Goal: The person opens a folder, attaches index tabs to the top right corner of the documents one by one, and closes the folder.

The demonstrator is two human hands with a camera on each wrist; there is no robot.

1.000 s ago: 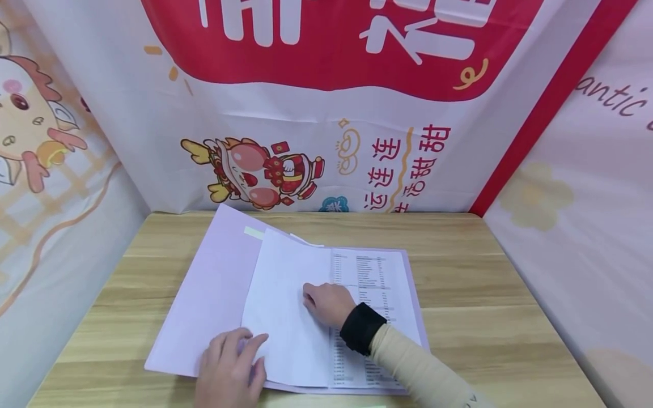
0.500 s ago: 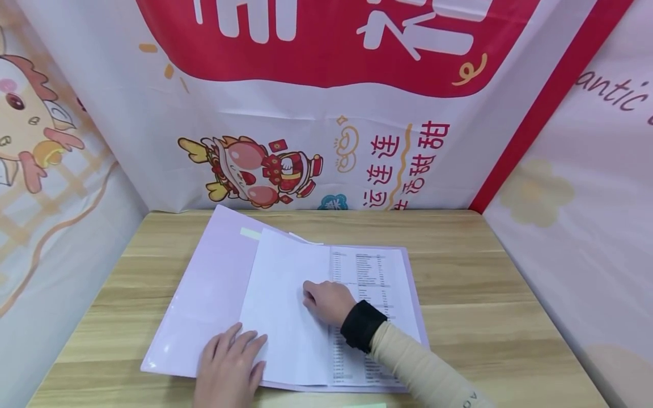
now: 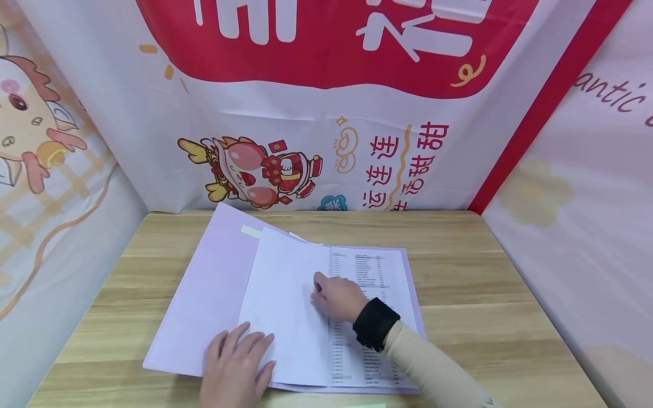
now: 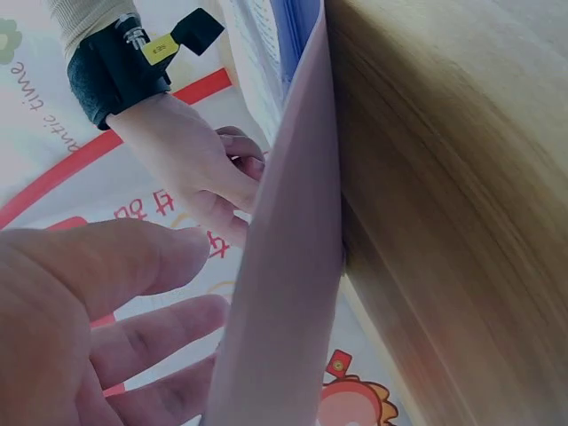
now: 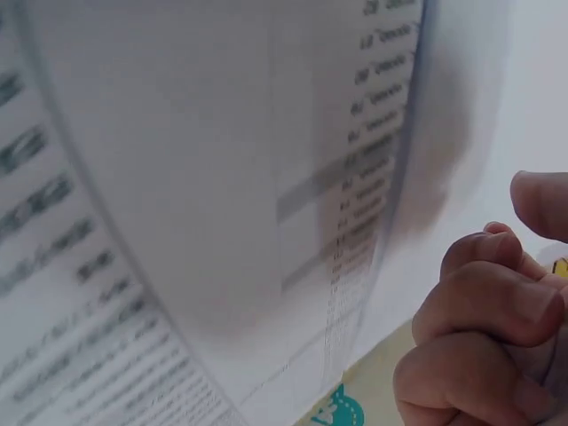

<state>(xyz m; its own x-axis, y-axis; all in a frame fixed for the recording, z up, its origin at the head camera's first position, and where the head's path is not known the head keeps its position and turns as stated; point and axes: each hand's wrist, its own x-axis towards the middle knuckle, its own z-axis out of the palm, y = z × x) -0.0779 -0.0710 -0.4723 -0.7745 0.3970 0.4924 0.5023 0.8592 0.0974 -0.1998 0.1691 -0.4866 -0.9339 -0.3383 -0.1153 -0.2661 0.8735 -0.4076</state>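
Observation:
A lilac folder (image 3: 196, 317) lies open on the table in the head view. Its left side bears a blank white sheet (image 3: 285, 323); on the right is a sheet printed with a table of text (image 3: 398, 277). My left hand (image 3: 236, 362) rests with spread fingers at the lower left edge of the blank sheet, over the folder's cover. Near the fold, my right hand (image 3: 340, 297) is over the sheets, fingers curled. The right wrist view shows those curled fingers (image 5: 479, 328) beside the paper, holding nothing. From the left wrist, the cover's edge (image 4: 293, 231) stands beside my fingers.
Wood-grain table (image 3: 490, 317) surrounds the folder. Printed cloth (image 3: 306, 102) hangs behind it and at both sides. A pale label strip (image 3: 251, 231) sits on the cover, and a pale green edge (image 3: 374, 406) shows at the table's front.
My right hand has shifted a little to the right, and its thumb has lifted off the curled fingers. My left hand has slid slightly right onto the blank sheet. The folder stays put.

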